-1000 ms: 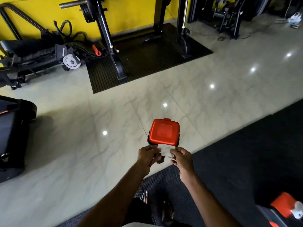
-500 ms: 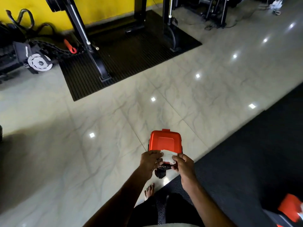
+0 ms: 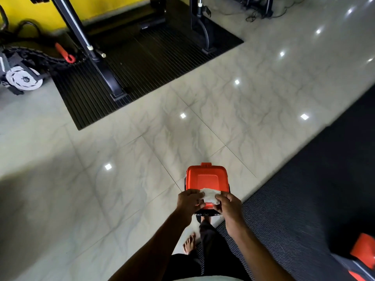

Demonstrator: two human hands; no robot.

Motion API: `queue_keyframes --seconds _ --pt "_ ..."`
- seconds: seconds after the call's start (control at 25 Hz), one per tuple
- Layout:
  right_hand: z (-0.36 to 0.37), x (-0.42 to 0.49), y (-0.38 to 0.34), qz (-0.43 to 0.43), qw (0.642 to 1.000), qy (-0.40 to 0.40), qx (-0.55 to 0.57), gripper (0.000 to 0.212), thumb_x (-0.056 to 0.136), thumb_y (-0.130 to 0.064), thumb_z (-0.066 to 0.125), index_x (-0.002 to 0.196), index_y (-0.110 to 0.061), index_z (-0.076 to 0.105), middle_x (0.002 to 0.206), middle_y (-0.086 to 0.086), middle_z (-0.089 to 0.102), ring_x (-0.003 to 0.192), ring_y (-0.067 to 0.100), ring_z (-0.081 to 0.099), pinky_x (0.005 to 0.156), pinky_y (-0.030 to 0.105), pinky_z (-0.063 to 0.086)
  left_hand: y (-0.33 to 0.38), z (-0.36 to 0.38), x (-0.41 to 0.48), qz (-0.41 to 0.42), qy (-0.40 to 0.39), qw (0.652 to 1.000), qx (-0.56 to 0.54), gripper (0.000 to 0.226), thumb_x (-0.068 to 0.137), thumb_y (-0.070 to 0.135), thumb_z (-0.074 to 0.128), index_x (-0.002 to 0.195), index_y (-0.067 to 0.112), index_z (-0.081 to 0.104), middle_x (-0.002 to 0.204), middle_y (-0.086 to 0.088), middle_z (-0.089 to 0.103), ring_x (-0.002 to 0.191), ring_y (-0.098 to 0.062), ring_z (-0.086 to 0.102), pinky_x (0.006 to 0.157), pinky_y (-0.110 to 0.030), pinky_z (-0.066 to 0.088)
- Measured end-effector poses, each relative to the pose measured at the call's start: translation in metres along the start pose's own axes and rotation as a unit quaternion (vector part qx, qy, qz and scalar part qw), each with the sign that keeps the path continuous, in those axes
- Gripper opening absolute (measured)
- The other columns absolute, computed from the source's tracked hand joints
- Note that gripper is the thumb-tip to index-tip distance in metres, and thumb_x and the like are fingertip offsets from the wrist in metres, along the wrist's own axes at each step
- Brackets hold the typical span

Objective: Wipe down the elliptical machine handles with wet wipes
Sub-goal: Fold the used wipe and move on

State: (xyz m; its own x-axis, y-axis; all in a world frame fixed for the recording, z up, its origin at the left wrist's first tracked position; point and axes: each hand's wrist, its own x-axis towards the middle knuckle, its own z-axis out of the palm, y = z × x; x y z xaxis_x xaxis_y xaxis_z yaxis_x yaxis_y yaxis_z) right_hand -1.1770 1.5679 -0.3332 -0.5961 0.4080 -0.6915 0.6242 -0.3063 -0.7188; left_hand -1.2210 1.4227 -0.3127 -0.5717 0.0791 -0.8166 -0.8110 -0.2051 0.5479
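the wipes box [image 3: 206, 177], red-lidded and dark below, was held in the air over the tiled floor [image 3: 121, 179], in front of the person's waist. the left hand [image 3: 189, 201] gripped its near edge, fingers curled over the lid. the right hand [image 3: 228, 205] had its fingers clamped on a white wet wipe [image 3: 209, 196] that stuck up at the near side of the box. no elliptical handle showed that i could be sure of. a red and grey machine part [image 3: 361, 254] at the lower right corner was too cropped to name. as i judged it, a sharp tug could tear the damp wipe or drag a second sheet out. with one hand steadying the box, the pull could also tip it to the floor.
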Motion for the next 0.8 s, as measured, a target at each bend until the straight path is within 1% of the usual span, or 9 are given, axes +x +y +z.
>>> queue_keyframes --seconds 0.08,0.2,0.28,0.36,0.4,0.52,0.6,0.72,0.8 --pt "0.006 0.008 -0.002 0.007 1.000 0.006 0.005 0.008 0.095 -0.001 0.065 0.095 -0.004 0.072 0.093 0.015 0.071 0.079 0.024 0.069 0.064 0.030 0.058 0.002 0.004 0.011 -0.010 0.006 1.000 -0.008 0.018 0.087 -0.005 0.075 0.102 -0.005 0.065 0.100 -0.027 0.073 0.075 -0.029 0.072 0.063 -0.032 0.062" --pt "0.009 0.025 0.004 0.024 1.000 0.013 0.001 0.006 0.093 0.000 0.066 0.095 -0.001 0.072 0.090 0.014 0.069 0.077 0.023 0.068 0.064 0.030 0.058 -0.004 0.011 0.026 -0.016 0.016 1.000 -0.018 0.028 0.086 -0.012 0.072 0.111 -0.012 0.061 0.091 -0.026 0.069 0.060 -0.026 0.071 0.055 -0.029 0.060" --pt "0.009 0.036 0.011 0.038 0.999 0.016 -0.007 0.007 0.093 0.001 0.066 0.097 0.002 0.071 0.083 0.011 0.067 0.070 0.019 0.064 0.062 0.029 0.057 -0.011 0.013 0.038 -0.025 0.022 0.999 -0.026 0.032 0.087 -0.015 0.069 0.116 -0.017 0.058 0.096 -0.032 0.067 0.060 -0.028 0.070 0.052 -0.028 0.059" --pt "0.010 0.049 0.018 0.047 0.999 0.021 -0.008 0.009 0.093 0.004 0.064 0.099 0.003 0.070 0.084 0.009 0.067 0.068 0.017 0.063 0.059 0.026 0.057 -0.017 0.014 0.051 -0.037 0.034 0.998 -0.032 0.030 0.088 -0.015 0.068 0.116 -0.017 0.059 0.103 -0.035 0.067 0.062 -0.029 0.071 0.051 -0.028 0.059" --pt "0.011 0.055 0.020 0.050 0.999 0.019 -0.010 0.010 0.092 0.005 0.064 0.099 0.003 0.071 0.085 0.009 0.068 0.069 0.016 0.063 0.059 0.025 0.057 -0.019 0.014 0.057 -0.043 0.042 0.998 -0.031 0.030 0.088 -0.015 0.068 0.117 -0.017 0.059 0.102 -0.034 0.067 0.061 -0.028 0.072 0.052 -0.028 0.060" --pt "0.014 0.078 0.033 0.057 0.998 0.023 -0.028 0.009 0.091 0.003 0.066 0.097 -0.001 0.072 0.088 0.010 0.072 0.066 0.011 0.066 0.060 0.027 0.057 -0.025 0.018 0.082 -0.056 0.060 0.996 -0.020 0.032 0.088 -0.015 0.067 0.119 -0.016 0.059 0.091 -0.028 0.066 0.056 -0.025 0.070 0.054 -0.030 0.062" --pt "0.016 0.100 0.044 0.052 0.998 0.025 -0.039 0.010 0.091 -0.002 0.070 0.100 -0.006 0.072 0.093 0.010 0.075 0.068 0.010 0.069 0.063 0.029 0.057 -0.030 0.022 0.104 -0.063 0.077 0.995 -0.012 0.030 0.089 -0.014 0.066 0.118 -0.013 0.060 0.092 -0.027 0.065 0.059 -0.027 0.067 0.053 -0.030 0.062" --pt "0.019 0.142 0.061 0.053 0.997 0.042 -0.044 0.012 0.091 -0.007 0.076 0.101 -0.011 0.071 0.095 0.009 0.076 0.080 0.019 0.073 0.071 0.036 0.059 -0.040 0.031 0.149 -0.069 0.097 0.993 0.009 0.025 0.090 -0.013 0.067 0.113 -0.004 0.061 0.092 -0.023 0.065 0.068 -0.026 0.064 0.052 -0.027 0.061" --pt "0.019 0.172 0.073 0.067 0.995 0.057 -0.050 0.011 0.091 -0.010 0.077 0.099 -0.014 0.071 0.096 0.009 0.076 0.081 0.021 0.072 0.076 0.041 0.060 -0.047 0.034 0.180 -0.075 0.104 0.992 0.022 0.024 0.090 -0.011 0.068 0.112 -0.002 0.062 0.096 -0.023 0.066 0.073 -0.028 0.066 0.056 -0.028 0.062"
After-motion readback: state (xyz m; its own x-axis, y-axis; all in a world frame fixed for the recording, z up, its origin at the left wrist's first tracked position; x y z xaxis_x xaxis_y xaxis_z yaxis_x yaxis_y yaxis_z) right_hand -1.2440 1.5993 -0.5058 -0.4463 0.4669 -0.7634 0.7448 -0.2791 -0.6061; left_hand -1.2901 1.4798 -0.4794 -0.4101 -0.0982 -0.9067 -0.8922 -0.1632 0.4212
